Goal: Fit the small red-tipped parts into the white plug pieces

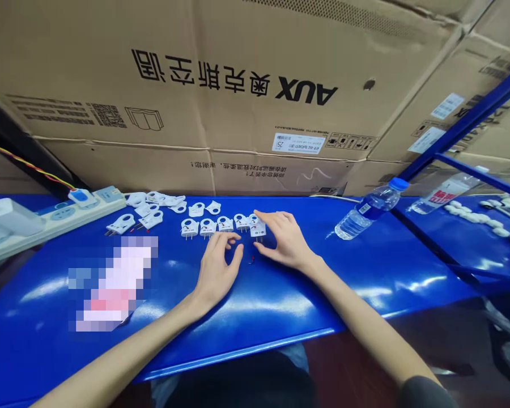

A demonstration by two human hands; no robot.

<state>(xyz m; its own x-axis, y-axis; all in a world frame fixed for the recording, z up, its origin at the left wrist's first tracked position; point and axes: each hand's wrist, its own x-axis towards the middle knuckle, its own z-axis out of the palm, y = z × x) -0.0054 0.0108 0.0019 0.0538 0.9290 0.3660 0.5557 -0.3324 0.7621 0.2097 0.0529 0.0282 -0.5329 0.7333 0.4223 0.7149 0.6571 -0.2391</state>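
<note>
both hands rest on the blue counter, palms down, close together in the middle. the left hand lies loose and grasps nothing, its fingertips curled just short of a row of small white plugs that stand side by side with their metal pins toward the person. the right hand is also unclenched; its forefinger stretches out to touch the last plug at the right end of the row, more a nudge than a grip, which looks like a way of keeping that piece in line with its neighbours. between the two hands a tiny red bit lies on the counter; it is too small to tell what it is.

further back and to the left a looser heap of white plug shells lies scattered, some with pins and some seemingly bare, so the row near the hands reads as the sorted lot and the heap as the unsorted one. a white power strip runs along the left edge, with a blue-topped plug seated in it and coloured wires leading away.

as for containers, a clear water bottle with a blue cap lies on its side to the right, well apart from the hands; how much it holds cannot be told. large cardboard boxes wall in the back of the counter, shut, contents hidden. a second bottle lies on the neighbouring counter beyond the blue frame.
</note>
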